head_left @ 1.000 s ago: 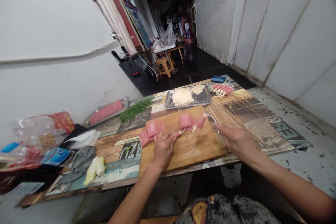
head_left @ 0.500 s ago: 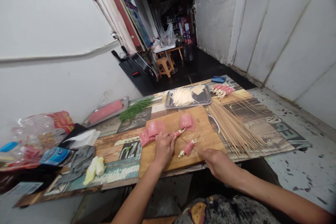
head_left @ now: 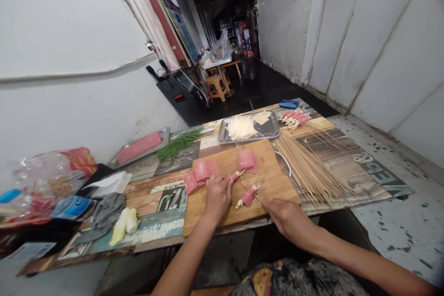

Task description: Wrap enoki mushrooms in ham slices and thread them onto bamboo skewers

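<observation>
A wooden cutting board lies on the table with stacks of pink meat slices and a folded slice. My left hand is closed on a small meat roll with white mushroom strands and presses it to the board. My right hand is closed on a thin bamboo skewer that carries another meat roll near its tip, low over the board's front part.
A heap of bamboo skewers lies right of the board. Behind are a metal tray with white mushrooms, finished rolls, green chives, and a tray with a meat block. Bags, a grey cloth and cabbage pieces sit left.
My right hand left the skewer heap and came back toward me with a skewer; a meat roll now sits on it over the board's front. My left hand has stayed put.
</observation>
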`<action>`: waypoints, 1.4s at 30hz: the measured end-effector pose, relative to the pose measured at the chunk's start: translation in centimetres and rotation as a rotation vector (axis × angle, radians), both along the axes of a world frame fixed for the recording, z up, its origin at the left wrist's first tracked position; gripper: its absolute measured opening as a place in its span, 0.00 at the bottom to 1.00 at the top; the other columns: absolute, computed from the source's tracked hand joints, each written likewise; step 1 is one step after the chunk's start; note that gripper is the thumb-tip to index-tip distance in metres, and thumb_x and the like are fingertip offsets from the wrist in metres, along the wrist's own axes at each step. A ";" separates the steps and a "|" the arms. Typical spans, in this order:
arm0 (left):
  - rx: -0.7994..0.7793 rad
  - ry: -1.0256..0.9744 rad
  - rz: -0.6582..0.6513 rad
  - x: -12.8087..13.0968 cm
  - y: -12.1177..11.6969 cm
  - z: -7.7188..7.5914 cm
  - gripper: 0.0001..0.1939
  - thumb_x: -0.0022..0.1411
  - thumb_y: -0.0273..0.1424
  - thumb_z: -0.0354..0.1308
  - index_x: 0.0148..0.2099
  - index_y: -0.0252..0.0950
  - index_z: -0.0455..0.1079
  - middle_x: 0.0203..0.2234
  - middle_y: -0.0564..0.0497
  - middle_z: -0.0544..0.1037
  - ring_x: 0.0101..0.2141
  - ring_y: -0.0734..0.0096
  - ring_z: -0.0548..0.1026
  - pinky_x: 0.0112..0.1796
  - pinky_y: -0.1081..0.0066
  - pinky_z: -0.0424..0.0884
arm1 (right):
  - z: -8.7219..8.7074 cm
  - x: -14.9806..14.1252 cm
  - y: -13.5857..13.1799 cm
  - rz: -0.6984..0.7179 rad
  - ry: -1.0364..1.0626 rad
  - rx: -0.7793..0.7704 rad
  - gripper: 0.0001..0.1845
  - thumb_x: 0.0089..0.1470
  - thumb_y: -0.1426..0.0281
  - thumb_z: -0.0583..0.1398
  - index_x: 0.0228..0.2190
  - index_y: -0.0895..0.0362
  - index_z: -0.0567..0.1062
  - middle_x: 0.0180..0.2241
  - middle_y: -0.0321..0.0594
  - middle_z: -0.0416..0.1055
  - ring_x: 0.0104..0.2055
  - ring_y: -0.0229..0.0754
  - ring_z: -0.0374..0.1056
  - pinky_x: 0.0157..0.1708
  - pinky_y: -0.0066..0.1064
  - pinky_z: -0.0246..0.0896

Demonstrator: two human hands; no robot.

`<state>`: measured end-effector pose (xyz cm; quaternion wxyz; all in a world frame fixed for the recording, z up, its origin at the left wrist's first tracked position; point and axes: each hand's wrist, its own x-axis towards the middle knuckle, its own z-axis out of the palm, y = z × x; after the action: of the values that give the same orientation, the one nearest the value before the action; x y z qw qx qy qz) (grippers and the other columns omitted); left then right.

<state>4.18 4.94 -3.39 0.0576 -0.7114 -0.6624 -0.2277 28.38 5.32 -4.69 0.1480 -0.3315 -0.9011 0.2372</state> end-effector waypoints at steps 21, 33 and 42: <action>-0.055 0.021 -0.043 -0.4 0.4 0.3 0.16 0.68 0.31 0.46 0.38 0.36 0.75 0.25 0.48 0.71 0.31 0.67 0.64 0.34 0.68 0.55 | 0.5 -1.2 0.3 -0.044 -0.089 0.101 0.19 0.59 0.76 0.49 0.49 0.59 0.71 0.34 0.43 0.75 0.35 0.45 0.72 0.33 0.31 0.61; -0.067 -0.018 -0.082 -0.4 0.6 0.4 0.16 0.69 0.32 0.45 0.36 0.34 0.74 0.26 0.48 0.71 0.31 0.67 0.64 0.35 0.67 0.57 | 1.7 -2.5 1.3 0.011 -0.155 0.027 0.21 0.57 0.79 0.50 0.51 0.62 0.69 0.40 0.46 0.75 0.40 0.46 0.72 0.36 0.33 0.62; -0.117 -0.043 -0.104 -0.9 0.9 0.6 0.17 0.69 0.32 0.44 0.37 0.34 0.74 0.25 0.47 0.71 0.30 0.67 0.65 0.34 0.68 0.57 | 2.1 -4.0 2.8 0.056 -0.248 0.110 0.17 0.57 0.78 0.51 0.46 0.62 0.71 0.36 0.47 0.75 0.36 0.46 0.72 0.31 0.32 0.59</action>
<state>3.32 5.83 -2.78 -0.0101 -0.7421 -0.6376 -0.2065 24.34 8.08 -2.59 0.0468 -0.3244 -0.9331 0.1484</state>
